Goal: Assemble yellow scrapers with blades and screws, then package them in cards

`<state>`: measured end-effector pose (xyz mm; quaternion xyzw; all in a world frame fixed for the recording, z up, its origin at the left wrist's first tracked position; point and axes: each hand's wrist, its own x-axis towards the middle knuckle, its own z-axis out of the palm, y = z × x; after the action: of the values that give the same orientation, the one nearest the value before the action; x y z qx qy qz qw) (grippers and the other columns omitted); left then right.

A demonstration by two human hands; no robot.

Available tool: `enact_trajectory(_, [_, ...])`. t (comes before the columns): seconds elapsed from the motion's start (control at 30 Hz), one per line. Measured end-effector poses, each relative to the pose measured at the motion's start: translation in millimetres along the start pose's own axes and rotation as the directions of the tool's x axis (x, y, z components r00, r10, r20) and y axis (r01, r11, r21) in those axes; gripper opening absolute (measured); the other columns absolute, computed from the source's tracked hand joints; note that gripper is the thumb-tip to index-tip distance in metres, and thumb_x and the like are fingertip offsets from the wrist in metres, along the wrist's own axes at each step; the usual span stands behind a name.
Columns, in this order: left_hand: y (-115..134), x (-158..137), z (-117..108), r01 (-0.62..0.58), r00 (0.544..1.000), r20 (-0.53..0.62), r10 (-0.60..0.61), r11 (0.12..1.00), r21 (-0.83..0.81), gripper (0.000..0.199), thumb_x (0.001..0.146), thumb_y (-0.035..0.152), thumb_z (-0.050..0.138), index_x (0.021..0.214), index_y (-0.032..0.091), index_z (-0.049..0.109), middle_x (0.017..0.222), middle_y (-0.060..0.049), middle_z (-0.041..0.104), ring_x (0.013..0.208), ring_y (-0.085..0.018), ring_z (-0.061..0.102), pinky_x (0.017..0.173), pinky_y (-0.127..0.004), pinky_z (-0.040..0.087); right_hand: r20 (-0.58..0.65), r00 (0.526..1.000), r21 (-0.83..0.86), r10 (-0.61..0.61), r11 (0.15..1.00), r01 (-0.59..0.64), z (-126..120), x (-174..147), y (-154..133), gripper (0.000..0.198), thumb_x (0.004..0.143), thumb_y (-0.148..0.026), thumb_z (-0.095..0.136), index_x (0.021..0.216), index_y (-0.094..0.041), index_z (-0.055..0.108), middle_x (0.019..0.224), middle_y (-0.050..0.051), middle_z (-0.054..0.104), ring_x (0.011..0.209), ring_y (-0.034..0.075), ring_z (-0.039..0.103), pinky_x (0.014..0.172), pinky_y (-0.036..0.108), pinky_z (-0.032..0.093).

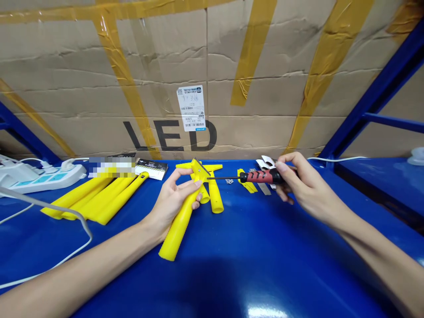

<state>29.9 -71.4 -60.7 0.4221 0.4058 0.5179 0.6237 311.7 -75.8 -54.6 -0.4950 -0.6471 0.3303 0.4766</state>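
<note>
My left hand [179, 192] is closed round the neck of a yellow plastic scraper head with a hollow handle socket [177, 234], tilted over the blue table. A dark blade edge shows along its top. In my right hand [298, 181] is a screwdriver [260, 176] with a red and black handle, held level. Its thin shaft points left, and the tip meets the side of the scraper head near a screw. Just behind lie more yellow scraper heads [217, 198]. Small screws [229, 181] sit in a little pile under the shaft.
Several yellow handles [115, 198] lie at the left beside black and white packaging cards [152, 168]. A white power strip [43, 179] with cables stands further left. Yellow pieces [247, 181] and metal blades [264, 187] rest near my right hand. A taped cardboard box [265, 123] backs the blue table [232, 274].
</note>
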Motion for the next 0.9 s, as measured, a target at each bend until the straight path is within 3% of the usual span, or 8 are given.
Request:
enact_trajectory(0.07, [-0.9,-0.4,0.5,0.005,1.000,-0.006,-0.005,1.000,-0.003,0.048,0.075,0.020,0.083,0.107,0.023,0.048,0.066,0.001,0.063,0.056,-0.011,0.056,0.046,-0.016,0.045,-0.010,1.000,0.014,0.015,1.000,-0.015,-0.8,-0.3,-0.6,0.032,0.094,-0.061,0.057,0.097,-0.030,0.047,0.063,-0.003,0.059,0.046,0.016,0.053,0.044,0.031,0.042])
enact_trajectory(0.2, [0.5,0.5,-0.1,-0.002,1.000,-0.012,0.002,1.000,-0.010,0.047,0.073,0.020,0.085,0.105,0.023,0.050,0.067,0.002,0.063,0.054,-0.010,0.057,0.046,-0.016,0.044,0.110,0.990,0.037,-0.084,0.996,0.080,-3.7,-2.0,-4.2,0.040,0.086,-0.052,0.072,0.114,-0.029,0.053,0.095,0.004,0.067,0.075,0.021,0.068,0.070,0.037,0.057])
enact_trajectory(0.3, [1.8,1.5,-0.7,-0.003,1.000,-0.021,0.003,1.000,-0.015,0.048,0.071,0.020,0.086,0.103,0.023,0.051,0.067,0.002,0.062,0.054,-0.011,0.057,0.045,-0.016,0.044,0.115,0.990,-0.056,-0.088,0.994,0.095,-1.2,-2.4,-3.2,0.034,0.093,-0.054,0.063,0.108,-0.025,0.054,0.078,0.001,0.064,0.060,0.015,0.060,0.058,0.030,0.051])
enact_trajectory(0.4, [2.4,2.0,-1.2,-0.006,1.000,-0.011,0.006,1.000,-0.019,0.048,0.071,0.020,0.086,0.103,0.023,0.051,0.066,0.002,0.062,0.054,-0.011,0.057,0.045,-0.016,0.045,0.066,0.998,-0.098,-0.013,0.995,0.019,2.1,-2.1,0.5,0.037,0.099,-0.060,0.049,0.102,-0.023,0.052,0.072,-0.001,0.062,0.045,0.010,0.049,0.043,0.026,0.040])
enact_trajectory(0.6, [6.4,1.3,-2.5,-0.025,1.000,-0.007,0.025,0.999,-0.020,0.046,0.075,0.018,0.083,0.107,0.023,0.050,0.073,0.000,0.066,0.054,-0.010,0.058,0.045,-0.015,0.045,0.156,0.980,-0.076,-0.126,0.987,0.139,-0.1,-3.5,-5.6,0.036,0.093,-0.051,0.065,0.115,-0.024,0.059,0.087,0.004,0.069,0.076,0.018,0.067,0.072,0.033,0.055])
enact_trajectory(0.7, [7.6,0.9,-2.0,-0.014,1.000,-0.008,0.014,1.000,-0.018,0.046,0.073,0.018,0.085,0.104,0.023,0.051,0.069,0.001,0.064,0.052,-0.010,0.059,0.044,-0.015,0.044,0.123,0.984,-0.065,-0.130,0.988,0.139,3.7,-4.1,-10.4,0.032,0.095,-0.052,0.061,0.105,-0.021,0.061,0.073,0.002,0.067,0.060,0.016,0.064,0.061,0.031,0.053])
enact_trajectory(0.8, [7.6,1.0,-1.6,-0.006,1.000,-0.019,0.006,1.000,-0.024,0.049,0.070,0.017,0.087,0.102,0.023,0.051,0.070,0.001,0.065,0.051,-0.010,0.059,0.043,-0.015,0.043,0.077,0.996,-0.004,-0.045,0.999,0.045,9.6,-3.8,-10.8,0.039,0.095,-0.058,0.058,0.105,-0.020,0.058,0.059,-0.001,0.063,0.044,0.014,0.057,0.045,0.028,0.048])
enact_trajectory(0.9, [6.6,2.0,-2.7,0.015,0.999,-0.030,-0.016,1.000,-0.020,0.049,0.069,0.017,0.087,0.102,0.022,0.050,0.069,0.001,0.066,0.048,-0.009,0.057,0.042,-0.015,0.042,0.113,0.993,0.011,0.019,1.000,-0.020,11.8,-3.3,-9.3,0.042,0.095,-0.061,0.055,0.104,-0.020,0.056,0.053,-0.002,0.062,0.039,0.014,0.056,0.042,0.027,0.047])
